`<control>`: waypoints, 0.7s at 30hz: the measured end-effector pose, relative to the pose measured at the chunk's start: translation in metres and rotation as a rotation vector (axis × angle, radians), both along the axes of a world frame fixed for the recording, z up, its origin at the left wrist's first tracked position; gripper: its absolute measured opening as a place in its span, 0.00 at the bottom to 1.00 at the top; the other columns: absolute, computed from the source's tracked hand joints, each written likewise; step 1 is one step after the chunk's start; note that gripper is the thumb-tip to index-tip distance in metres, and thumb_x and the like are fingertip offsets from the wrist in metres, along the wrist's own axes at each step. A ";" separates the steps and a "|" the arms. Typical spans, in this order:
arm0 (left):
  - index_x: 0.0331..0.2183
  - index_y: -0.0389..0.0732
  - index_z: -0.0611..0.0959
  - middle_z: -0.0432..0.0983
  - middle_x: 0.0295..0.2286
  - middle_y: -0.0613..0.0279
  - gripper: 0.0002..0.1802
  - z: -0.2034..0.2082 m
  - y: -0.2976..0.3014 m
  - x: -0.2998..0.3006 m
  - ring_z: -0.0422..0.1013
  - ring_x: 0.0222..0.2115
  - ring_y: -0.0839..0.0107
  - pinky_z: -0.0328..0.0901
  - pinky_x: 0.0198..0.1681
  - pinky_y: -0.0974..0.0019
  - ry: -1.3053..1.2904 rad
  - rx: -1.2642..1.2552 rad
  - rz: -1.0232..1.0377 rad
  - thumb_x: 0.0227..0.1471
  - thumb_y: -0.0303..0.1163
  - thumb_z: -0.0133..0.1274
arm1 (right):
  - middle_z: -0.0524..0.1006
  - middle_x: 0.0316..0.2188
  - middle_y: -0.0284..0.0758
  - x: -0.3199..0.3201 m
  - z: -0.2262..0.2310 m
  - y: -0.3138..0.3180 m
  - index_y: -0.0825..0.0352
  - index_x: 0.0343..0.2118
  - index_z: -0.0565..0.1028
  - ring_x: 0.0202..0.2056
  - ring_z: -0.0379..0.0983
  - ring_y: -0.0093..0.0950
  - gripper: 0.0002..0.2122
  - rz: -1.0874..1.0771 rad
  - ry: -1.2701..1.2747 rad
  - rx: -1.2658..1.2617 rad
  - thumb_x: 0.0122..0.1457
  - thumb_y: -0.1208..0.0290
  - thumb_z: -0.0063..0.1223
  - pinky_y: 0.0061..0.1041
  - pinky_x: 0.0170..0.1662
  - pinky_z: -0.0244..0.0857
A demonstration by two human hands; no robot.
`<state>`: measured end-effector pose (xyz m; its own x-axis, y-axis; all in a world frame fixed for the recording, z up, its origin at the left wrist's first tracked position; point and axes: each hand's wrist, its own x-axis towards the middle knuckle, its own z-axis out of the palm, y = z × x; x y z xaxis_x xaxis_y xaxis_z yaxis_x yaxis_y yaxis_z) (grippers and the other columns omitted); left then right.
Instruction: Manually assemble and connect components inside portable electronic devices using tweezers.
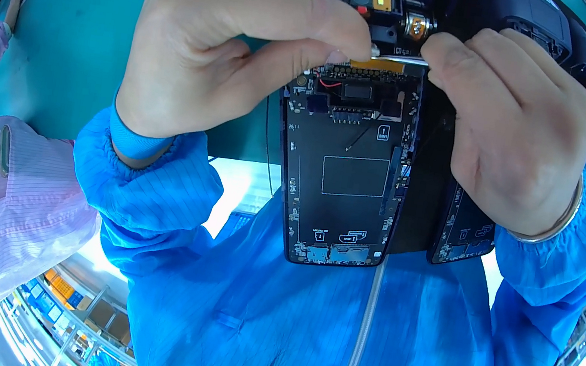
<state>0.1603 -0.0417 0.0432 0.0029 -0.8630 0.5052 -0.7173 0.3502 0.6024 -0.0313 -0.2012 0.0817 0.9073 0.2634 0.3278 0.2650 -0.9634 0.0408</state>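
An opened black handheld device (pixel 348 218) lies in front of me with its circuit board exposed. At its far end are a small yellow square part (pixel 383 2) and a round metal cylinder with an orange label (pixel 418 26). My left hand (pixel 207 49) reaches over the far end, its thumb and forefinger pinched together; what is between them is too small to name. My right hand (pixel 517 126) is closed around a thin shiny metal tool (pixel 406 60), whose tip meets the left fingertips above an orange strip (pixel 376 65) on the board.
Another black device (pixel 464 227) lies to the right, partly under my right hand, with a bulky black housing (pixel 540 27) beyond it. The green work surface (pixel 72 36) spreads to the left. A person in a pink striped garment (pixel 18 195) is close on my left. Shelves with boxes (pixel 71 301) stand lower left.
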 end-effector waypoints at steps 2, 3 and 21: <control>0.31 0.40 0.87 0.65 0.53 0.45 0.12 -0.003 0.001 0.004 0.64 0.56 0.49 0.66 0.53 0.55 -0.006 0.011 0.005 0.38 0.21 0.66 | 0.76 0.25 0.40 0.000 -0.001 -0.001 0.74 0.33 0.78 0.24 0.74 0.32 0.09 0.013 -0.008 0.021 0.46 0.84 0.60 0.24 0.25 0.70; 0.34 0.40 0.86 0.72 0.44 0.52 0.14 -0.006 -0.001 0.011 0.67 0.48 0.57 0.65 0.48 0.58 -0.027 0.000 -0.081 0.39 0.20 0.65 | 0.76 0.25 0.41 0.001 -0.002 -0.001 0.74 0.33 0.78 0.24 0.74 0.32 0.09 0.006 0.006 0.029 0.46 0.84 0.59 0.24 0.26 0.71; 0.36 0.41 0.87 0.64 0.51 0.44 0.17 -0.008 -0.011 0.008 0.63 0.54 0.51 0.61 0.56 0.54 0.037 -0.001 -0.058 0.38 0.23 0.67 | 0.77 0.27 0.41 0.006 -0.009 0.000 0.72 0.33 0.79 0.26 0.75 0.33 0.08 0.024 -0.060 -0.121 0.47 0.84 0.60 0.24 0.29 0.73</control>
